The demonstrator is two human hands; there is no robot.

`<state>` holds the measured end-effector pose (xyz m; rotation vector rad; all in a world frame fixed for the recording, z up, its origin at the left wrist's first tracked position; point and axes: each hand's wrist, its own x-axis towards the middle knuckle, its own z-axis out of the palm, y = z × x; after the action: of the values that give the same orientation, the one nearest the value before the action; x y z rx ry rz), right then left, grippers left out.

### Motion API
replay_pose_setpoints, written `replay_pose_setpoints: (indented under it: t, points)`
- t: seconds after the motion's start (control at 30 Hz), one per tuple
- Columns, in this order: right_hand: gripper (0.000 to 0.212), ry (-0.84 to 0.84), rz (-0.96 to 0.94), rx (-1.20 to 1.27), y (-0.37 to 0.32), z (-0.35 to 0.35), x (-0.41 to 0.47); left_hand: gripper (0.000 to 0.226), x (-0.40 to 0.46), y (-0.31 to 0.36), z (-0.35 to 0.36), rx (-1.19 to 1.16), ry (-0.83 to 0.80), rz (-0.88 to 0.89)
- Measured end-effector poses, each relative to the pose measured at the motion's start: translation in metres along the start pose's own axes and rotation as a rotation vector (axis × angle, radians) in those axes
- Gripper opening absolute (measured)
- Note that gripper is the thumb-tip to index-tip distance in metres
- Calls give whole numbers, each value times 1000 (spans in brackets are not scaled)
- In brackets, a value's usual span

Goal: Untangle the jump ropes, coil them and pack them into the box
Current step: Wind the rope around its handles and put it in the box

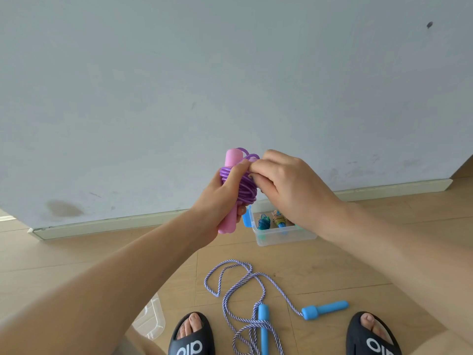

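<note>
My left hand (220, 198) grips a pair of pink foam handles (231, 160) with a purple rope (247, 187) coiled tightly around them, held upright in front of me. My right hand (284, 183) pinches the purple rope at the top of the coil, fingers curled against it. Below, a clear plastic box (284, 235) on the floor holds two coiled ropes, one dark blue-green (263, 222) and one yellowish with a blue handle (279, 219). A blue-and-white braided rope (238, 290) with two blue handles (325, 310) lies loose on the floor between my feet.
A clear lid (151, 320) lies on the wood floor at lower left. My feet in black slides (192, 336) stand at the bottom edge. A pale wall with a baseboard (115, 222) runs right behind the box.
</note>
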<state>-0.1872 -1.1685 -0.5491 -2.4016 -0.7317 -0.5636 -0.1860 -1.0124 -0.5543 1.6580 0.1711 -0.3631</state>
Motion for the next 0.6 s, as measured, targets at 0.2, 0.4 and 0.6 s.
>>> replay_pose_setpoints:
  t: [0.2,0.4,0.6]
  points:
    - [11,77,146,152,8,-1,-3,45,5,-4,-1,90,-39,101]
    - [12,123,150,175,7,-4,-3,43,9,-3,-2,71,-56,81]
    - [34,67,186,229,1,-4,-6,34,7,-1,0,108,49,126]
